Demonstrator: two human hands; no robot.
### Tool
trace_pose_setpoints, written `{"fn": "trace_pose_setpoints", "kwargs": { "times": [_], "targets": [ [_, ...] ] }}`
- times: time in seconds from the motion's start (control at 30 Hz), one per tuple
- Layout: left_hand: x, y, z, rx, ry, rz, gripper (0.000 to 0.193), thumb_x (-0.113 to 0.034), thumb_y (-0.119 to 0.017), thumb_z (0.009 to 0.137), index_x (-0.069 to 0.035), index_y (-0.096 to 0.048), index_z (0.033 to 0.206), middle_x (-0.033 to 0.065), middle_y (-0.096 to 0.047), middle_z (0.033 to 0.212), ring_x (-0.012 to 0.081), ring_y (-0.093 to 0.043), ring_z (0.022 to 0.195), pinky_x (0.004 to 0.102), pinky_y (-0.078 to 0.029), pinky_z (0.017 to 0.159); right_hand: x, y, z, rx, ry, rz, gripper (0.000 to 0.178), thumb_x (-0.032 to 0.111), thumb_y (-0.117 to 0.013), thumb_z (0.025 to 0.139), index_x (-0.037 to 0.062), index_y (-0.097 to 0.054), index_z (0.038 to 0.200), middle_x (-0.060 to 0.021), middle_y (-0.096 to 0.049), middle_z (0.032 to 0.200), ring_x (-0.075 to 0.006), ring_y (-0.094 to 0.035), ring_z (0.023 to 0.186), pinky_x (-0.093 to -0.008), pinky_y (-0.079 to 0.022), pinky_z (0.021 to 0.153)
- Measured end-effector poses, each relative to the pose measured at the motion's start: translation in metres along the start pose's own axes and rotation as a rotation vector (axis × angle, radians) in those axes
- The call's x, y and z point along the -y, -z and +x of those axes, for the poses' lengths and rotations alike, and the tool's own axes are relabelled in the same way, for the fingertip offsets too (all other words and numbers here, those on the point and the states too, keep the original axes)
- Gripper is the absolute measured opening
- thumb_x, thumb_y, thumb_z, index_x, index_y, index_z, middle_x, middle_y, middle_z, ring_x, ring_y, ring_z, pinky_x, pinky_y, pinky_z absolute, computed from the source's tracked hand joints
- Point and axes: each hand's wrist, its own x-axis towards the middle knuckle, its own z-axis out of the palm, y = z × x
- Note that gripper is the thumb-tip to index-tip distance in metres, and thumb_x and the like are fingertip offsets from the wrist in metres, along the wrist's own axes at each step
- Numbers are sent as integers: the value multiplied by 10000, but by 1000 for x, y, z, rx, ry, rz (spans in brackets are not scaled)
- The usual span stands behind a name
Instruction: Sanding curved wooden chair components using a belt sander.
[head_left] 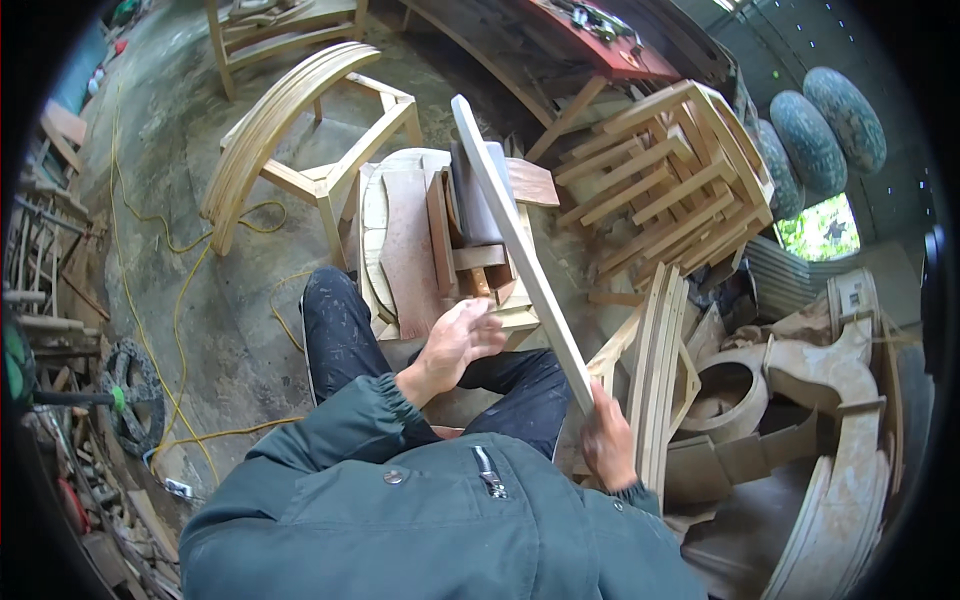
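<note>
Right hand [610, 438] gripping pale wooden strip [524, 250] — left hand [458, 345] loosely spread, blurred — hollow round housing [760, 385], contents unclear.

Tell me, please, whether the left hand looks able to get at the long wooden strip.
Probably yes: the left hand looks empty and nothing visible blocks its way to the long wooden strip, whose near end the right hand grips.

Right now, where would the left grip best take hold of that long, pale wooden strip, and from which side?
Probably near the middle of the wooden strip, from its left side, closing across its narrow width. The right grip holds the near end, the strip slants forward and leftward, and the left grip appears open on that side.
</note>
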Motion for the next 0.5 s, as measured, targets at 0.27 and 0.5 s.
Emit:
{"fn": "trace_pose_setpoints", "kwargs": {
  "times": [0.27, 0.5],
  "targets": [
    [-35, -51, 59, 70, -27, -494, 307, -351, -502, 1102, -45, -497, 1099, 88, -551, 906, 210, -587, 824, 411, -566, 802, -29, 72, -173, -111, -4, -307, 615, 63, -669, 752, 154, -700, 1359, -81, -610, 831, -281, -600, 717, -413, -454, 641],
    [-109, -37, 48, 317, -212, -301, 226, -256, -644, 1038, -51, -561, 1081, 14, -523, 837, 141, -547, 721, 357, -539, 786, -77, 97, -199, -325, -253, -465, 151, 82, -617, 825, 53, -654, 969, -148, -621, 906, -357, -623, 900, -460, -467, 810]
  ]
}}
